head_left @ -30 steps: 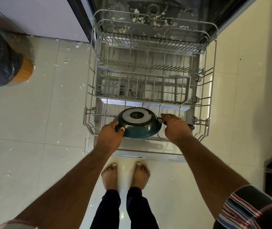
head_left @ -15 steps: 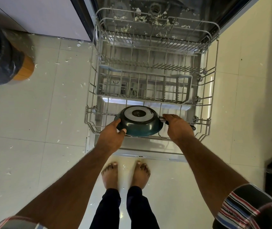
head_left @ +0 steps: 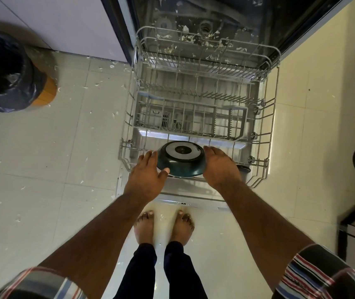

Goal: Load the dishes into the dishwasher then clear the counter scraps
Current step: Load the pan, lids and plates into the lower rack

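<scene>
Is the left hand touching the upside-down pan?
Touching. The head view shows the left hand with its thumb pressed against the dark rim of the pan, no gap between them.

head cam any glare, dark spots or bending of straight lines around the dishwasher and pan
Head view: bright glare runs along the strip of the open door just behind the pan; the tub at the top is dim, its scraps only faintly lit; the wide lens bows the rack wires and the floor tile lines outward; both hands, left and right, look sharp.
</scene>
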Demonstrator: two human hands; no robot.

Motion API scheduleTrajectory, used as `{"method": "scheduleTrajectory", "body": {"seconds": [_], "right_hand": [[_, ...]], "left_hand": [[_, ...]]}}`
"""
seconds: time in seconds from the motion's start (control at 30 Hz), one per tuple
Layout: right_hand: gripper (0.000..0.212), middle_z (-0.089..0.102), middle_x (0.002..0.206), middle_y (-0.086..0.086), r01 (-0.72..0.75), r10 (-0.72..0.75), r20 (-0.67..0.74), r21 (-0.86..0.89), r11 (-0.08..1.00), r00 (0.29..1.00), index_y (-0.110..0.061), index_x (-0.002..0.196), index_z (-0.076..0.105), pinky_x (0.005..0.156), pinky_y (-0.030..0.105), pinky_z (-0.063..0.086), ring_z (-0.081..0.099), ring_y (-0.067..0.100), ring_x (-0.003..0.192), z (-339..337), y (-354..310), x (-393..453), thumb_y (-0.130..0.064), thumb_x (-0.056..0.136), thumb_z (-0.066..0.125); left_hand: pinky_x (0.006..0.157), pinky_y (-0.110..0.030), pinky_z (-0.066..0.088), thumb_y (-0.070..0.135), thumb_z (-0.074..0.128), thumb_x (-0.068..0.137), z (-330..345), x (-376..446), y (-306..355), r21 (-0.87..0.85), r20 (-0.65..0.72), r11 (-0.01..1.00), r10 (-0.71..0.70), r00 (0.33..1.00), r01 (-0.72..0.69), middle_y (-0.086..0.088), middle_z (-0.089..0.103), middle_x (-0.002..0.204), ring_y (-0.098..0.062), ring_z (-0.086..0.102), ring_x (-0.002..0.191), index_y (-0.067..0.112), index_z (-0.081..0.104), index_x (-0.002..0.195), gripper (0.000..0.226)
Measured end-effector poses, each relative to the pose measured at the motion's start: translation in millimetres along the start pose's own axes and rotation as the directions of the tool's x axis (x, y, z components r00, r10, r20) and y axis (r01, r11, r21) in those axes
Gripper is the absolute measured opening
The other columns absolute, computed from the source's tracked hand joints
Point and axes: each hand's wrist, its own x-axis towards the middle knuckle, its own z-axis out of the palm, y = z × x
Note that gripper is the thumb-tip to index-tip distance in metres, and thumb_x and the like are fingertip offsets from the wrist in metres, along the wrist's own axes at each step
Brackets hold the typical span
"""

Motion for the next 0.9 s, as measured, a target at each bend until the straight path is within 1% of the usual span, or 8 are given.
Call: {"method": "scheduleTrajectory", "body": {"seconds": [0.1, 0.2, 0.3, 0.47, 0.53, 0.63, 0.8, 0.9], "right_hand": [[0.068, 0.026, 0.163, 0.011, 0.047, -0.048, -0.021, -0.046, 0.998, 0.999, -0.016, 0.157, 0.021, 0.121, 0.05, 0.027, 0.024, 0.03, 0.151, -17, -25, -20, -0.019, 0.097, 0.053], [0.069, 0.014, 0.167, 0.011, 0.086, -0.089, -0.073, -0.047, 0.995, 0.993, -0.016, 0.158, 0.02, 0.124, 0.051, 0.019, 0.011, 0.03, 0.154, -43, -52, -43, -0.018, 0.096, 0.051], [0.07, 0.007, 0.168, 0.011, 0.124, -0.132, -0.099, -0.082, 0.989, 0.986, -0.015, 0.159, 0.016, 0.125, 0.052, 0.012, 0.003, 0.03, 0.155, -72, -81, -69, -0.019, 0.097, 0.048], [0.073, -0.002, 0.168, 0.013, 0.19, -0.227, -0.182, -0.202, 0.961, 0.957, -0.011, 0.16, 0.008, 0.125, 0.054, 0.004, -0.008, 0.032, 0.155, -109, -140, -117, -0.037, 0.102, 0.044], [0.077, -0.006, 0.168, 0.014, 0.212, -0.267, -0.204, -0.255, 0.943, 0.942, -0.01, 0.16, 0.005, 0.124, 0.055, 0.002, -0.011, 0.034, 0.154, -120, -169, -135, -0.04, 0.102, 0.046], [0.076, -0.01, 0.168, 0.015, 0.259, -0.329, -0.232, -0.286, 0.923, 0.916, -0.009, 0.16, 0.002, 0.124, 0.056, 0.002, -0.014, 0.034, 0.154, -136, -212, -160, -0.033, 0.1, 0.043], [0.075, -0.014, 0.167, 0.015, 0.272, -0.37, -0.281, -0.332, 0.903, 0.885, -0.009, 0.159, -0.004, 0.124, 0.054, -0.003, -0.019, 0.033, 0.153, -149, -302, -194, -0.037, 0.104, 0.037], [0.072, -0.016, 0.167, 0.015, 0.292, -0.393, -0.287, -0.337, 0.895, 0.874, -0.009, 0.16, -0.005, 0.124, 0.055, -0.003, -0.02, 0.033, 0.152, -159, -357, -213, -0.031, 0.103, 0.032]], "left_hand": [[0.124, -0.047, 0.011, 0.054, 0.04, 0.102, -18, -20, 9, 0.085, -0.023, 0.995, 0.044, 0.999, -0.042, -0.003, 0.005, 0.168, -0.025, -0.002, 0.155, 0.018, 0.008, 0.161, 0.076], [0.125, -0.047, 0.005, 0.057, 0.034, 0.102, -44, -41, 22, 0.132, -0.046, 0.99, 0.055, 0.997, -0.048, -0.002, -0.007, 0.168, -0.024, -0.01, 0.154, 0.018, 0.0, 0.16, 0.078], [0.125, -0.048, 0.004, 0.057, 0.031, 0.101, -75, -66, 34, 0.182, -0.1, 0.982, 0.067, 0.993, -0.048, -0.003, -0.012, 0.168, -0.024, -0.013, 0.154, 0.016, -0.004, 0.16, 0.08], [0.124, -0.052, 0.0, 0.063, 0.021, 0.101, -131, -115, 37, 0.241, -0.221, 0.97, 0.075, 0.972, -0.02, -0.004, -0.016, 0.167, -0.026, -0.014, 0.154, 0.016, -0.007, 0.16, 0.08], [0.124, -0.053, -0.001, 0.064, 0.019, 0.1, -155, -134, 30, 0.247, -0.263, 0.969, 0.064, 0.963, 0.003, -0.004, -0.017, 0.167, -0.026, -0.016, 0.153, 0.016, -0.009, 0.159, 0.081], [0.123, -0.052, -0.004, 0.066, 0.014, 0.1, -191, -160, 11, 0.25, -0.313, 0.968, 0.068, 0.947, 0.013, -0.004, -0.018, 0.166, -0.025, -0.019, 0.152, 0.017, -0.011, 0.158, 0.08], [0.123, -0.053, -0.006, 0.065, 0.013, 0.1, -261, -204, -44, 0.257, -0.398, 0.965, 0.048, 0.916, 0.061, -0.002, -0.02, 0.166, -0.024, -0.022, 0.151, 0.017, -0.013, 0.159, 0.079], [0.123, -0.052, -0.009, 0.066, 0.012, 0.1, -301, -229, -81, 0.239, -0.438, 0.966, 0.02, 0.899, 0.095, -0.002, -0.023, 0.165, -0.024, -0.025, 0.151, 0.018, -0.015, 0.158, 0.08]]}}
